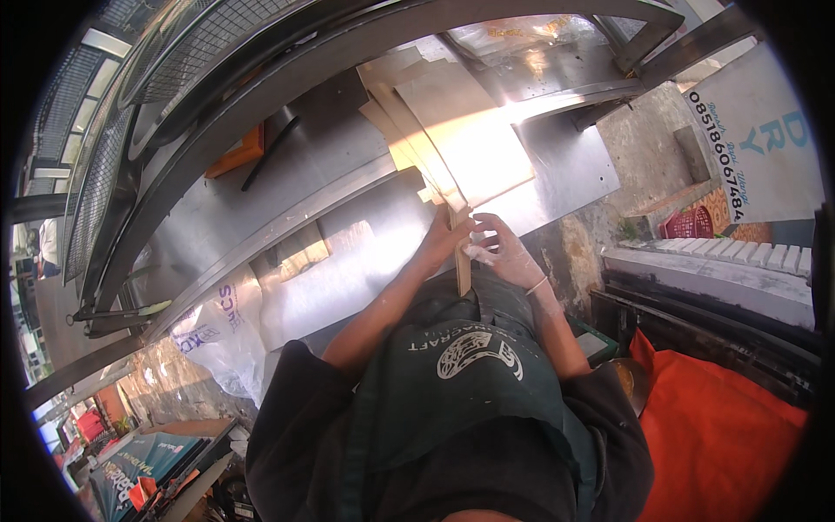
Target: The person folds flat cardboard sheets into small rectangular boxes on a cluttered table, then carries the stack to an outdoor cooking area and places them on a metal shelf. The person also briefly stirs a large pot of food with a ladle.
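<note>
Close in front of my apron, my left hand (442, 238) grips a narrow piece of brown cardboard (464, 274), seen nearly edge-on. My right hand (506, 254), in what looks like a thin clear glove, has its fingers bent and its tips at the right side of that piece. How firmly the right fingers hold it is hard to see. Just beyond both hands, flat cardboard sheets (470, 130) lie overlapping on a shiny metal counter (570, 165), partly washed out by bright sunlight.
A raised metal ledge (287, 209) and a curved dark frame (348, 43) stand beyond the counter. Left, a clear plastic bag (222, 339) with purple print hangs at the edge. An orange-red cloth (713, 426) lies at lower right, below a white ledge (713, 278).
</note>
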{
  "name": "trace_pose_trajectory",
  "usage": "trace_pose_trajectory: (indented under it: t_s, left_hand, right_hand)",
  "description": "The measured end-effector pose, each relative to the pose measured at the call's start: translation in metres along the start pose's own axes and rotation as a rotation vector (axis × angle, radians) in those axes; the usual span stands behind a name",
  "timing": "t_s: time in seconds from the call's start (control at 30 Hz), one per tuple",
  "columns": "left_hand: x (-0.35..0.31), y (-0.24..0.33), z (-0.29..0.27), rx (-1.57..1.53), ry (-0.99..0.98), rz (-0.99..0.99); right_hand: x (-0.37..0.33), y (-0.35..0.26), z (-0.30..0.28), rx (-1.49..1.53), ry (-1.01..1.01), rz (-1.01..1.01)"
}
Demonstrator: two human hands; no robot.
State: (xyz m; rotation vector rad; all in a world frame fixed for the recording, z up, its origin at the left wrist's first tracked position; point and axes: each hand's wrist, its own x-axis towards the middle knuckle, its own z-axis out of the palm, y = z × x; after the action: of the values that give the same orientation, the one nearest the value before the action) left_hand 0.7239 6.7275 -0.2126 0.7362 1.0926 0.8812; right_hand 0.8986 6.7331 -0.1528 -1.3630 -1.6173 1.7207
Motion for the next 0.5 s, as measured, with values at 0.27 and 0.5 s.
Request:
trace_pose_trajectory:
  t_s: [0.27,0.5]
  left_hand:
    - [-0.0009,0.0056,0.0023,0.04,0.002,0.022]
    - [-0.0015,0.0021,-0.0005,0.054,-0.029,0.033]
  right_hand:
    - [0.0036,-0.0001,0.0094,-0.037,0.029,0.013]
    - [0.0042,0.0015,0.0075,-0.018,-0.006,0.015]
